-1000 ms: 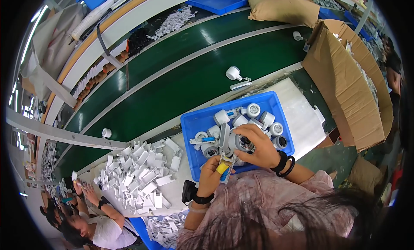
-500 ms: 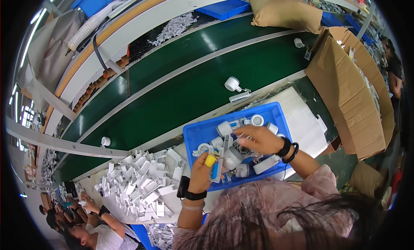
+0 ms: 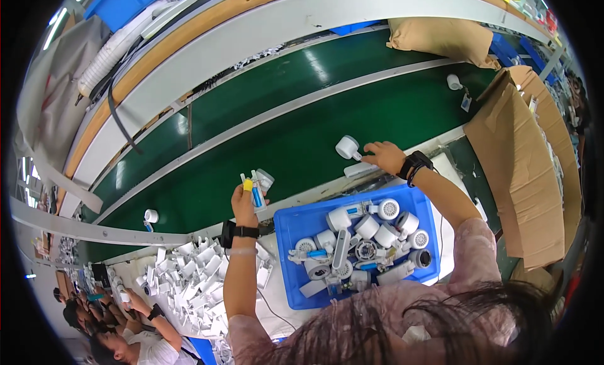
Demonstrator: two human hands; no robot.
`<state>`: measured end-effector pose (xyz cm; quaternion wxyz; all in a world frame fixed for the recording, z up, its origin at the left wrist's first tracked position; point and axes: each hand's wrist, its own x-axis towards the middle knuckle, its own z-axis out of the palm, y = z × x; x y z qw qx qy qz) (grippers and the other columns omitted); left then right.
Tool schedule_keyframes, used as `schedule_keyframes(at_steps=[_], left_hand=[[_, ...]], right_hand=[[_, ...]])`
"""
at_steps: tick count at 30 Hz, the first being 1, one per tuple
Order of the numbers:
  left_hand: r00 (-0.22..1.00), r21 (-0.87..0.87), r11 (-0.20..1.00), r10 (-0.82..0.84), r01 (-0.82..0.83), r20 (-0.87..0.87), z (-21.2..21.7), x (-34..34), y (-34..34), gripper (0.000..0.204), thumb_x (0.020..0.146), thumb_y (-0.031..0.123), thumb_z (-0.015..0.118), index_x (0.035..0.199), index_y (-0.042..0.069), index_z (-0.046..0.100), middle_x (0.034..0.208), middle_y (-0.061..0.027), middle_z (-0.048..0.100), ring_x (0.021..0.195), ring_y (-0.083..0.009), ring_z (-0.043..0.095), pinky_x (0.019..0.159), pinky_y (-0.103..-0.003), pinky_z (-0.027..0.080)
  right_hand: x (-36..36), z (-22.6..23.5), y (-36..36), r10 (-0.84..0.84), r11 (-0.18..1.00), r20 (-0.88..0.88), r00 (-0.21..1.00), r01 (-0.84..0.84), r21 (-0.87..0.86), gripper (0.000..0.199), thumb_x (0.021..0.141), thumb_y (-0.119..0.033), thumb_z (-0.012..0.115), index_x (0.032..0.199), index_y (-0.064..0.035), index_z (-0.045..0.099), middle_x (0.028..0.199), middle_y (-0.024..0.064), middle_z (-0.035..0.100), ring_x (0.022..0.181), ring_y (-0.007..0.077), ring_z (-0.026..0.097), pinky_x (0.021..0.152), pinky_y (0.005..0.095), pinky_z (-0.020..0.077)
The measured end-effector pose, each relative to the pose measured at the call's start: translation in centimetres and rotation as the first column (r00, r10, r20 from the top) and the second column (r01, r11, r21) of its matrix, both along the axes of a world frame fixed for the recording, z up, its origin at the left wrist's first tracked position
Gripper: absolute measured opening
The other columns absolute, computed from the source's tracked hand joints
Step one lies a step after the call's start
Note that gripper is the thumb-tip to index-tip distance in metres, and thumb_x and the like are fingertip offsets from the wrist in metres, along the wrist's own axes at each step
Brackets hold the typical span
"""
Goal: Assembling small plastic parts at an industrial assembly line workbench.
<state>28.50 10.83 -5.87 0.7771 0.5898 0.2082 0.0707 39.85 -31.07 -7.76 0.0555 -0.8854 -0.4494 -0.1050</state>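
Note:
My left hand [image 3: 244, 204] is out over the near edge of the green belt, closed on a small white fan unit [image 3: 265, 180] with its blue cylindrical battery [image 3: 257, 196] exposed. A yellow piece [image 3: 248, 185] shows at the fingertips; whether it is a finger cover or a part I cannot tell. My right hand [image 3: 385, 157] reaches to the belt with its fingers apart, beside another white fan unit [image 3: 346, 147] and a white handle cover [image 3: 360, 169]. Whether the fingertips touch them is unclear. Below, a blue tray [image 3: 286, 236] holds several white fan heads and handle parts.
A pile of white plastic shells [image 3: 195, 283] lies left of the tray. Large cardboard box [image 3: 503, 170] stands at the right, a brown sack [image 3: 440, 41] at the back. More fan units [image 3: 151, 216] sit on the belt [image 3: 283, 145]. A co-worker [image 3: 148, 340] works at lower left.
Both hands have left the tray and moved forward to the belt. The left carries the fan unit with the battery; the right has reached out beside the fan unit there.

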Motion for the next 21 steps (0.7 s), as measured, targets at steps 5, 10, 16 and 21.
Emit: schedule_keyframes(at_steps=[5,10,16,21], left_hand=[[0.996,-0.007,0.996,0.092,-0.092,0.005,-3.6,5.0,1.7,0.027,0.094,0.014,0.054,0.115,-0.001,0.049,0.102,-0.0120,0.062,0.085,-0.0198,0.066,0.066,-0.034,0.058],[0.968,0.333,0.909,0.248,-0.250,0.047,-5.1,6.6,2.3,0.053,0.089,0.008,0.057,0.134,-0.004,0.032,0.127,-0.0178,0.047,0.113,-0.0248,0.051,0.092,-0.036,0.045],[0.978,0.845,0.510,-0.030,-0.164,0.208,-4.8,2.9,0.3,0.055,0.077,0.001,0.065,0.128,0.000,0.045,0.138,-0.0211,0.036,0.129,-0.0316,0.036,0.104,-0.038,0.035],[0.917,0.549,0.816,-0.341,0.179,0.208,1.5,-1.0,-7.1,0.054,0.081,0.007,0.066,0.131,0.008,0.045,0.137,-0.0144,0.041,0.126,-0.0285,0.042,0.096,-0.036,0.041]], right_hand=[[2.3,-2.5,-0.1,0.137,0.985,0.057,0.989,-0.130,-0.113,0.020,0.079,-0.018,0.055,0.096,-0.0170,0.065,0.101,0.0037,0.052,0.090,0.0204,0.055,0.072,0.0347,0.0457],[2.9,-2.4,0.3,0.082,0.972,-0.047,0.996,-0.090,-0.217,0.018,0.077,-0.016,0.057,0.094,-0.0141,0.063,0.105,0.0056,0.053,0.094,0.0218,0.055,0.077,0.0348,0.0462],[1.9,1.1,2.5,-0.005,0.951,-0.077,0.997,0.029,0.308,0.013,0.074,-0.011,0.068,0.083,-0.0101,0.059,0.091,0.0048,0.060,0.096,0.0256,0.056,0.080,0.0397,0.0457],[-0.8,4.9,3.9,-0.021,0.895,-0.518,0.855,0.247,0.371,0.010,0.085,-0.011,0.063,0.088,-0.0052,0.056,0.087,0.0093,0.060,0.086,0.0277,0.059,0.076,0.0367,0.0475]])
